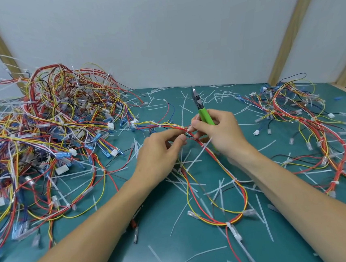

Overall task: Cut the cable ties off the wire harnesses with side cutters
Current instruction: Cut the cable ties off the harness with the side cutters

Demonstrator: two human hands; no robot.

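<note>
Here I've got the left hand (159, 151) pinching the red-and-yellow wire harness (211, 161) mid-mat, right by a white cable tie (189, 129). My right hand (218, 132) curls around the green-handled side cutters (201, 109), tips pointing away, its fingertips meeting that tie. Big tangled pile (47, 132) sits left, smaller pile (306, 122) right.

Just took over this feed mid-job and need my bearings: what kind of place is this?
Probably an electronics assembly or rework bench. A big heap of wire harnesses covers the green mat, cut cable ties litter it, and the right hand holds green-handled side cutters.
</note>
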